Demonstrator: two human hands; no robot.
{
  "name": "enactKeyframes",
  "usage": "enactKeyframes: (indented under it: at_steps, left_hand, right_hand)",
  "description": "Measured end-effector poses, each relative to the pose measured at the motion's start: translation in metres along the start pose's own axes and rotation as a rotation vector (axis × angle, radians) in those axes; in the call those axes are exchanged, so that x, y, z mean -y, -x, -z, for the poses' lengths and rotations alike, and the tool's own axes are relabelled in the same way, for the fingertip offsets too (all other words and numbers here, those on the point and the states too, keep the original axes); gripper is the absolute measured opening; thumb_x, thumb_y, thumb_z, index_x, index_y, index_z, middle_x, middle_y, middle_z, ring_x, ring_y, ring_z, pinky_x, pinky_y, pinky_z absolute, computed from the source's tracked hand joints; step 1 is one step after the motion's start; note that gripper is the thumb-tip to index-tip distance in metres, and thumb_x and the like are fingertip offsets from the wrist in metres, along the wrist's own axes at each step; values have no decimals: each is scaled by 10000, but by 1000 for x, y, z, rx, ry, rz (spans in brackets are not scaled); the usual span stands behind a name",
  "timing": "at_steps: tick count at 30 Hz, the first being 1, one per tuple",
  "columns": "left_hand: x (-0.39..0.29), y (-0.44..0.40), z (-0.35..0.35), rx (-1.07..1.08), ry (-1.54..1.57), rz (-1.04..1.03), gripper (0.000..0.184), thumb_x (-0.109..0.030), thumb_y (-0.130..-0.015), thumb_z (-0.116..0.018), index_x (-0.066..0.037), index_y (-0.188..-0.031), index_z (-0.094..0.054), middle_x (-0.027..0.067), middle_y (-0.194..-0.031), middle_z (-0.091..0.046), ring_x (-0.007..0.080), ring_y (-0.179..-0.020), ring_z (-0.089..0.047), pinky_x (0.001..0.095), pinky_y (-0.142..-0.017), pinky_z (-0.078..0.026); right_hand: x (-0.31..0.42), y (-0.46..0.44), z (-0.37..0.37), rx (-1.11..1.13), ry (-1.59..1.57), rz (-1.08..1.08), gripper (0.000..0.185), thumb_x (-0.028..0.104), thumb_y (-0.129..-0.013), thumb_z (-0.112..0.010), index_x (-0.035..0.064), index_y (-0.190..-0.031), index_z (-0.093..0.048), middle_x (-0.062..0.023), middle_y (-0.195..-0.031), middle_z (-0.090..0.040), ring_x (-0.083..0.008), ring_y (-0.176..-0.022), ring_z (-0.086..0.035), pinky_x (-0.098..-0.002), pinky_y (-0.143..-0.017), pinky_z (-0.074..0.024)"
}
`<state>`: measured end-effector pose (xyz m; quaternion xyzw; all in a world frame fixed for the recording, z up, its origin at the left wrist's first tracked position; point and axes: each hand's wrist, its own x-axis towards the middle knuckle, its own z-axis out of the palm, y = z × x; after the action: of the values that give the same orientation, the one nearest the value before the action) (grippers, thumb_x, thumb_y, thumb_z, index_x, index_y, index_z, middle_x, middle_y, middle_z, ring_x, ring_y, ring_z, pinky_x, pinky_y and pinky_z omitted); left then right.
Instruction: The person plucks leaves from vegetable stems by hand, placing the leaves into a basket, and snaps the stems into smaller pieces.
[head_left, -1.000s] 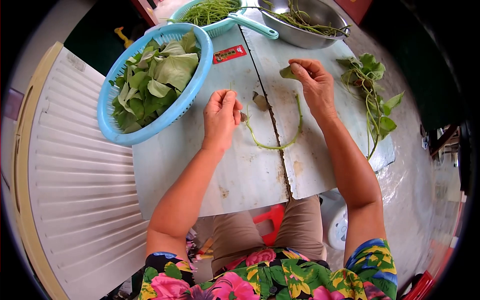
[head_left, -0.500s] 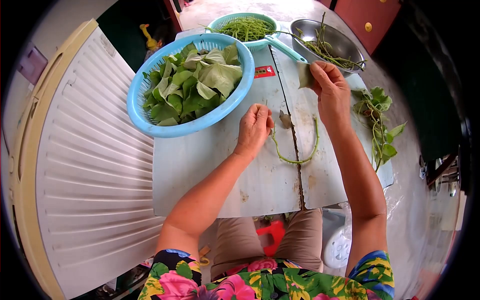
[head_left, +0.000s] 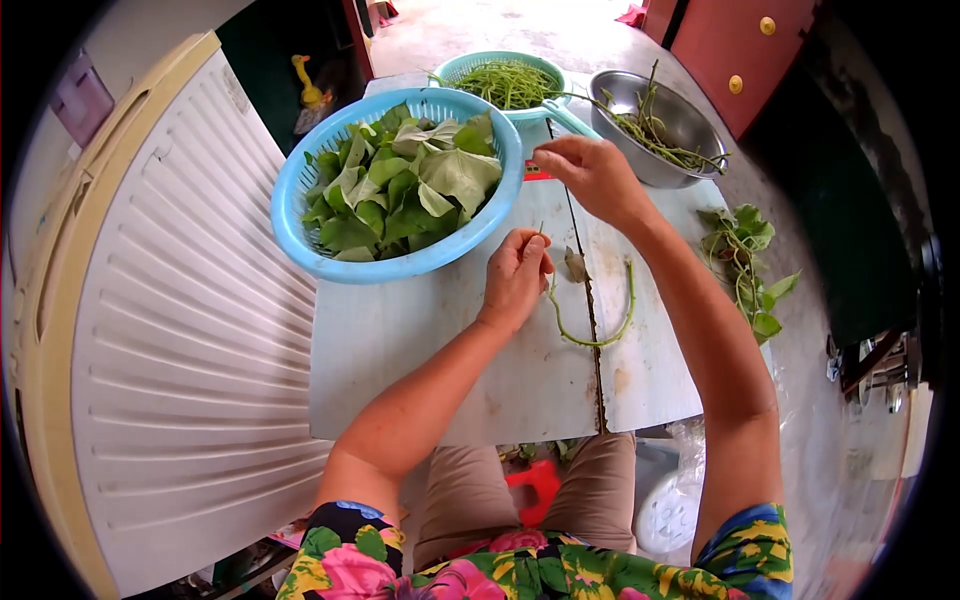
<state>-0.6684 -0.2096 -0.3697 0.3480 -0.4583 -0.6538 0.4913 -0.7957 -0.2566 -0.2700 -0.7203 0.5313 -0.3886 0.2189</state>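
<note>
Pinched in my left hand (head_left: 516,278) is a green stem (head_left: 610,338) that curves down over the table and up again to the right. A small wilted leaf (head_left: 576,265) lies beside the stem near the table's seam. My right hand (head_left: 592,178) is raised, its fingers pressed together near the right rim of the blue basket (head_left: 290,235); what it holds, if anything, cannot be made out. Broad green leaves (head_left: 400,190) fill that basket.
A green colander of thin stems (head_left: 512,85) and a metal bowl with stems (head_left: 690,122) stand at the table's far side. A leafy vine (head_left: 745,255) hangs at the right edge. Left is a ribbed white panel (head_left: 200,330); a red packet (head_left: 537,172) lies partly covered.
My right hand has moved left toward the blue basket, and the leaf it held is no longer visible. My left hand still grips the stem. The view has shifted.
</note>
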Motion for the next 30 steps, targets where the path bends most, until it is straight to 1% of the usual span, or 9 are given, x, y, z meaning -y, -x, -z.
enactKeyframes:
  at_steps: [2,4,6,8,12,16,18,24,30]
  left_hand:
    - [0,-2,1,2,6,-18,161,-197,-886,-450,-52,-851,-511,0,-627,-504,35,-445,-374,182,-406,-304]
    - [1,-2,1,4,6,-32,165,-198,-883,-462,-50,-847,-523,-4,-632,-504,31,-453,-375,180,-414,-311]
    - [1,-2,2,36,-57,-36,171,-207,-870,-495,-46,-839,-544,-12,-638,-505,25,-469,-377,174,-434,-326]
    - [1,-1,1,39,-91,-24,181,-219,-862,-513,-43,-844,-552,-12,-644,-508,26,-480,-380,170,-446,-332]
    - [0,0,1,75,-160,-23,184,-219,-859,-516,-40,-849,-558,-6,-645,-511,29,-484,-388,174,-448,-333]
    - [-2,-1,0,46,-112,-3,180,-210,-864,-502,-38,-857,-554,-5,-643,-512,33,-479,-391,182,-444,-338]
    - [-6,-2,-1,36,-108,2,180,-210,-866,-497,-38,-863,-551,-6,-643,-512,34,-477,-392,183,-445,-343]
    - [0,-5,3,32,-71,34,190,-221,-872,-492,-37,-873,-541,-5,-646,-510,35,-476,-396,186,-453,-360]
    - [1,-5,3,56,-8,24,185,-224,-872,-491,-46,-876,-541,-4,-642,-506,36,-473,-393,185,-454,-363]
  right_hand:
    - [-13,27,-1,66,-29,-139,276,222,-783,-590,-28,-896,-617,-112,-783,-637,-153,-691,-591,-265,-641,-461]
    - [-21,48,-5,113,-193,-158,252,200,-774,-602,-23,-888,-622,-100,-764,-633,-129,-676,-576,-256,-637,-459]
    - [-23,59,-8,120,-290,-157,213,177,-772,-602,-19,-854,-623,-53,-729,-615,-85,-652,-545,-228,-615,-446]
    - [-26,65,-7,189,-317,-290,178,168,-782,-595,-5,-813,-622,-18,-710,-602,-51,-634,-527,-208,-567,-430]
    - [-26,64,-3,64,-370,-207,160,164,-792,-591,5,-783,-608,-2,-689,-582,-37,-599,-510,-192,-515,-414]
    - [-20,19,29,-298,-708,-247,167,159,-796,-594,-7,-800,-573,-57,-714,-596,-108,-621,-579,-220,-529,-481]
    - [-29,-16,38,-379,-783,-225,168,155,-799,-587,-10,-823,-565,-85,-733,-605,-142,-641,-602,-246,-552,-511]
    - [-25,-116,26,-470,-924,-160,176,75,-814,-542,-54,-933,-524,-129,-791,-595,-194,-686,-610,-285,-616,-544]
    - [-37,-121,14,-395,-642,-285,229,89,-820,-539,-61,-991,-521,-115,-778,-589,-172,-684,-601,-261,-616,-531]
